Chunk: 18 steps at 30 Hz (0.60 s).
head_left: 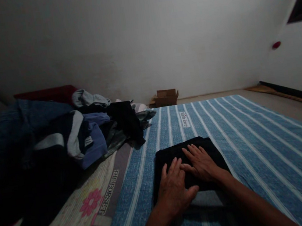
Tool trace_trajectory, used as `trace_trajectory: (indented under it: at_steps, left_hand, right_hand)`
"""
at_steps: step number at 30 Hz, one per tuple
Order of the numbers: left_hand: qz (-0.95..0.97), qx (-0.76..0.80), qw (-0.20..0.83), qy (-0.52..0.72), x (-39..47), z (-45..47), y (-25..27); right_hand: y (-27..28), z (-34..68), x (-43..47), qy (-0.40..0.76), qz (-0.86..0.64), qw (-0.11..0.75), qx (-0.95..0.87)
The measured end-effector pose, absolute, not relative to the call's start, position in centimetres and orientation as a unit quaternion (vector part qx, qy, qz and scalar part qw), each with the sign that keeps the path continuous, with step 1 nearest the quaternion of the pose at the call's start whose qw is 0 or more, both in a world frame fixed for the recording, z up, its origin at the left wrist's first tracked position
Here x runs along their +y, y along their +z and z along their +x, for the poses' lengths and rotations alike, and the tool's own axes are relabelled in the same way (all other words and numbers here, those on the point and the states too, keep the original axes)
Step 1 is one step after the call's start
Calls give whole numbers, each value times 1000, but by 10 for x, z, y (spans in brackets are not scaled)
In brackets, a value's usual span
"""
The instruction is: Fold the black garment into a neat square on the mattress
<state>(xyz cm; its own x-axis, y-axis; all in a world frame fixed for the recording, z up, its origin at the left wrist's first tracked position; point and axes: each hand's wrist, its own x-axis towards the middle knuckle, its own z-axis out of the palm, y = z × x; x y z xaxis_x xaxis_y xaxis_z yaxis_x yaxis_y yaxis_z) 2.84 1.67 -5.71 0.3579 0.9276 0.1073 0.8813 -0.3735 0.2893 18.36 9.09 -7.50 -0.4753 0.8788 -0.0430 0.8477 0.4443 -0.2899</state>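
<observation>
A black folded garment (172,150) lies flat on the blue striped bed sheet (242,130), with a grey patch showing at its near edge. My left hand (174,187) rests palm down on its left part, fingers stretched out and thumb apart. Over its right part lies my right hand (200,162), also flat with the fingers spread. The two hands are close together near the garment's middle. What kind of garment it is cannot be made out in this fold.
A large heap of loose clothes (95,131) fills the left side, on a flowered mat (94,187). Behind the bed, an open cardboard box (166,98) stands by the wall. A dark red object (45,93) shows behind the heap.
</observation>
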Motion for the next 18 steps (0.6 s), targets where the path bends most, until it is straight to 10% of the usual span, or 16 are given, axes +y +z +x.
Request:
trace_trajectory:
  at_steps: [18]
  left_hand:
    - [744,558,138,341,6,-19,-77]
  right_hand:
    - [-54,169,38,144,-420,100,-890]
